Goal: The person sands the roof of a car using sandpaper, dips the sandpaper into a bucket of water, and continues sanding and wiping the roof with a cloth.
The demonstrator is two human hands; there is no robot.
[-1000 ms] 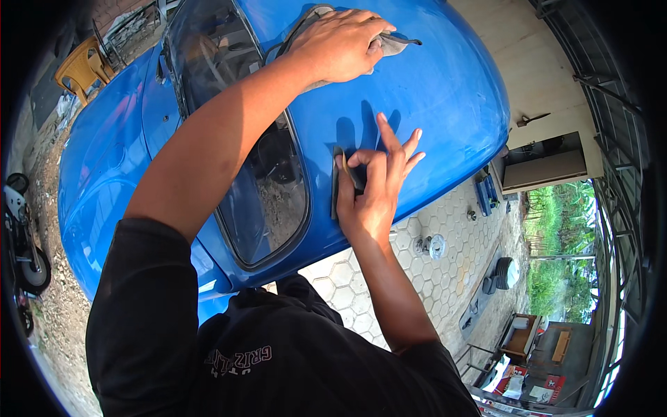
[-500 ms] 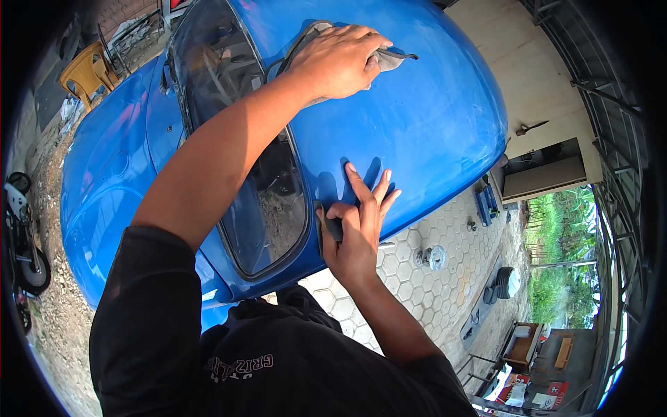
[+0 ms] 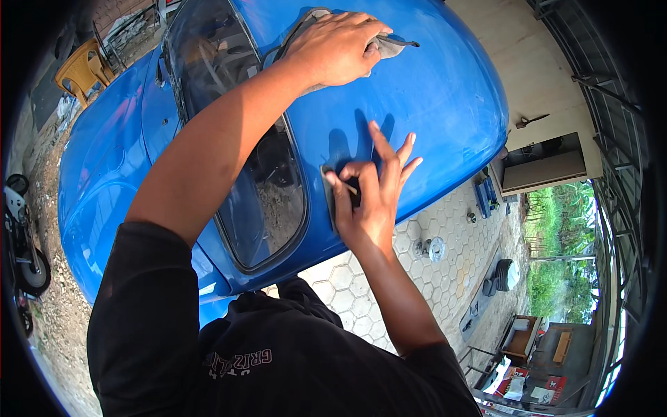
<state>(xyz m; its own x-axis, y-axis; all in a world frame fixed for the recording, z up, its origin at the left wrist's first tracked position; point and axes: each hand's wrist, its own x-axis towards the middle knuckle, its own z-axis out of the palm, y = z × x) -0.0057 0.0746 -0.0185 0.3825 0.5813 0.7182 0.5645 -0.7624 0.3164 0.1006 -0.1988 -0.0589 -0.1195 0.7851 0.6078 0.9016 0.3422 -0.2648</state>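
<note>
The blue car's rounded roof [image 3: 445,90] lies before me. My left hand [image 3: 340,48] is closed on a grey cloth [image 3: 396,47] and presses it onto the far part of the roof, beyond the windshield's edge. Nearer to me, my right hand [image 3: 375,184] pinches a thin dark grey sheet, like folded sandpaper [image 3: 329,182], between thumb and bent fingers. The sheet rests against the roof beside the windshield frame; the hand hides much of it. The other fingers of that hand stretch out above the paint, casting shadows.
The dark-trimmed windshield [image 3: 271,194] curves along the roof's left side, with the bonnet [image 3: 104,187] beyond. A yellow plastic chair [image 3: 85,69] and a motorbike [image 3: 29,250] stand at the left. On the paving [image 3: 417,264] to the right sits a small round metal can [image 3: 434,249].
My right hand has slid away from me and slightly right along the roof with the grey sheet. My left hand and the cloth have hardly moved.
</note>
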